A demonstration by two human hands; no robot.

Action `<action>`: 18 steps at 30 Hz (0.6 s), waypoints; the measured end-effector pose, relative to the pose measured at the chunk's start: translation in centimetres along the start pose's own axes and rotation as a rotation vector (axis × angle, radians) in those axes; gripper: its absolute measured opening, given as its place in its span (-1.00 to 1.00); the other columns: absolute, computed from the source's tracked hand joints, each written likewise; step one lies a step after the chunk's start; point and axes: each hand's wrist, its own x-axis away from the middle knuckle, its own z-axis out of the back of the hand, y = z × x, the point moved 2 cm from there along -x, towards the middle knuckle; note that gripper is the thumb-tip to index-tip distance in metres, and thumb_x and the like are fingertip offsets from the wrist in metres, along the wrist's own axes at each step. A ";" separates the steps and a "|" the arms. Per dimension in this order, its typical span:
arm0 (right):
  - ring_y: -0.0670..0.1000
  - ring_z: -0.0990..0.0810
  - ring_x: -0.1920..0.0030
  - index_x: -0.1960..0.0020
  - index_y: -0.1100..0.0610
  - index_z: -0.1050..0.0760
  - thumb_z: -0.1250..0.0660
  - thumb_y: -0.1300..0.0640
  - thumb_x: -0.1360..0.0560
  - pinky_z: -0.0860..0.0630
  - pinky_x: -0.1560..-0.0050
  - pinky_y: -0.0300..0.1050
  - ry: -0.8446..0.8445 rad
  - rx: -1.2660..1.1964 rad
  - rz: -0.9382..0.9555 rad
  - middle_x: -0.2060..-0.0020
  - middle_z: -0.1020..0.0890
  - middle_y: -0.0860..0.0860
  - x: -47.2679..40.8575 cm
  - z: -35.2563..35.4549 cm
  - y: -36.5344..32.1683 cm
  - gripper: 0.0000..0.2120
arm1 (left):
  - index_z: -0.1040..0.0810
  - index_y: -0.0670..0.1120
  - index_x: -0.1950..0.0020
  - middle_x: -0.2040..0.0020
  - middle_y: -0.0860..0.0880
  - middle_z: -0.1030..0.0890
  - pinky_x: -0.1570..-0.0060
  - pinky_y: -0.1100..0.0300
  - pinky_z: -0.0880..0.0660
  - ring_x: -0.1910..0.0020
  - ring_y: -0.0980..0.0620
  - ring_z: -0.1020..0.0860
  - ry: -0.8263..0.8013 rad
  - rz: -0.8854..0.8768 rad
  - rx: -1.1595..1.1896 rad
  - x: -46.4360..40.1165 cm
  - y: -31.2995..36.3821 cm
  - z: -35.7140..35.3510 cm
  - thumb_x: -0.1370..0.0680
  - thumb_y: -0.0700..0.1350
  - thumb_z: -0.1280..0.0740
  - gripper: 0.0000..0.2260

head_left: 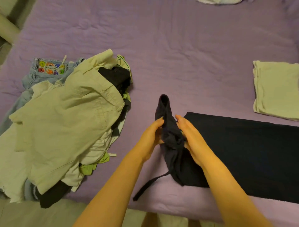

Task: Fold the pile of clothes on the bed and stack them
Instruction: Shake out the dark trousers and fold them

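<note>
A small dark navy garment with a dangling strap is lifted over the purple bed. My left hand grips its left side and my right hand holds its right side. Under and right of it, a dark garment lies spread flat on the bed. The unfolded pile sits at the left: cream trousers on top, black and green pieces beneath, light blue jeans at the back. A folded cream garment lies at the right edge.
A pale bundle of cloth shows at the top edge of the bed. The bed's near edge runs along the bottom, with pale floor below it. A light cylinder leans at the top left.
</note>
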 end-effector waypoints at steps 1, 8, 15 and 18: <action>-0.13 -0.55 -0.18 -0.30 -0.21 -0.42 -0.31 -0.47 -0.20 -0.49 -0.19 -0.06 0.042 0.044 0.026 -0.18 -0.57 -0.17 0.4 1.6 -0.8 -0.27 | -0.53 -0.02 -0.21 0.21 0.00 -0.66 0.09 0.19 -0.49 0.22 0.04 -0.59 -0.041 0.022 -0.061 -0.3 0.3 -2.0 -0.64 -0.02 -0.09 -0.72; -0.15 -0.55 0.08 -0.04 -0.09 -0.41 -0.38 0.22 -0.48 -0.49 0.16 -0.26 0.325 0.191 -0.015 0.03 -0.56 -0.12 2.8 14.9 1.9 -0.72 | -0.62 -0.11 -0.05 0.26 -0.06 -0.60 0.05 0.16 -0.51 0.23 0.03 -0.54 0.127 0.057 -0.141 -2.0 -3.4 -11.0 -0.66 -0.07 -0.07 -0.67; -0.11 -0.40 -0.06 -0.42 0.03 -0.30 -0.31 0.25 -0.53 -0.44 0.11 -0.33 0.606 0.113 -0.067 -0.20 -0.42 -0.04 5.5 24.4 8.3 -0.50 | -0.21 -0.01 -0.52 -0.51 -0.14 -0.18 -0.44 0.08 -0.14 -0.47 -0.11 -0.16 0.346 -0.112 -0.948 -2.1 -11.6 -10.2 -0.62 -0.19 -0.21 -0.53; -0.02 -0.42 -0.21 -0.45 0.05 -0.28 -0.29 0.26 -0.55 -0.42 -0.10 -0.17 0.637 0.098 -0.135 -0.38 -0.39 0.08 6.2 26.3 11.4 -0.50 | 0.05 0.13 -0.52 -0.57 -0.17 0.09 -0.49 0.06 0.02 -0.54 -0.14 0.06 0.254 -0.126 -1.142 -2.2 -15.3 -11.9 -0.64 -0.07 -0.17 -0.47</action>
